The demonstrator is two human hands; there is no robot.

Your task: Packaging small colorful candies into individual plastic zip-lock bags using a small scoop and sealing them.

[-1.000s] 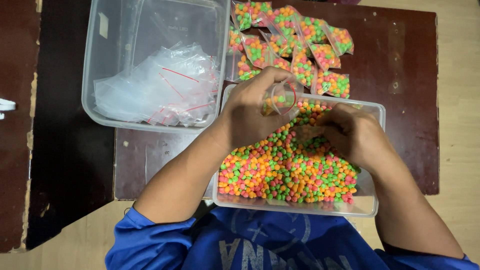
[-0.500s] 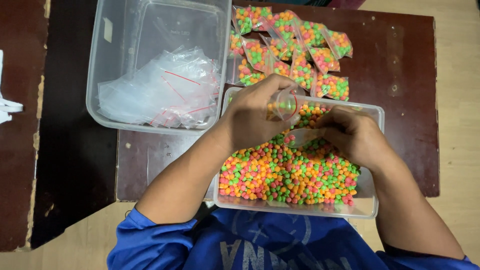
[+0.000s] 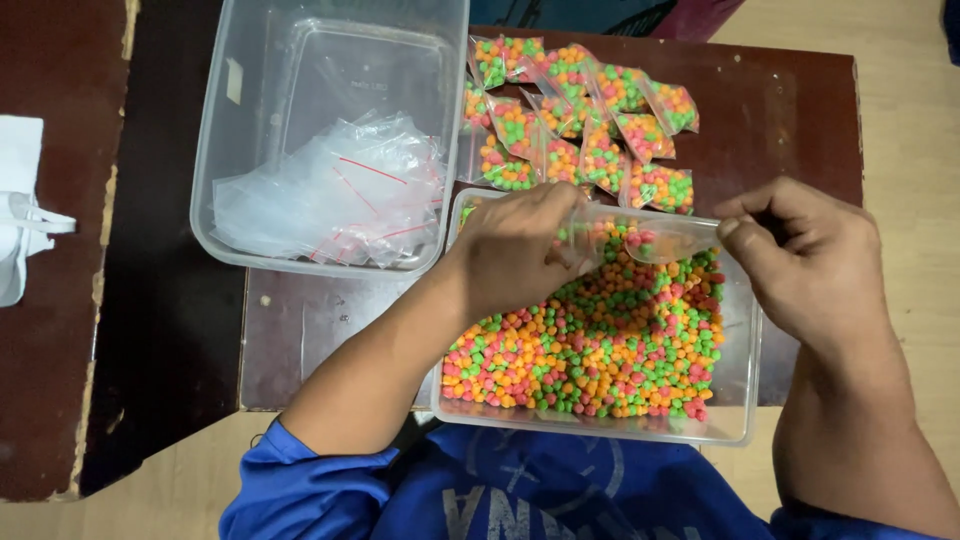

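My left hand (image 3: pixel 515 255) and my right hand (image 3: pixel 800 265) hold a small clear plastic bag (image 3: pixel 640 240) stretched between them, each pinching one end. The bag holds a few coloured candy balls. It hangs over a clear rectangular tub (image 3: pixel 745 370) filled with pink, orange and green candy balls (image 3: pixel 590 350). My right hand is at the tub's right edge, my left over its far-left part.
Several filled candy bags (image 3: pixel 580 120) lie in a pile beyond the tub. A larger clear tub (image 3: pixel 225 130) at the left holds empty zip bags (image 3: pixel 330 195). Both stand on a dark wooden table (image 3: pixel 790 110). White material (image 3: pixel 20 210) lies at the far left.
My right hand has pulled away to the right, stretching the small bag out sideways. The left hand has stayed over the tub. The view has shifted slightly.
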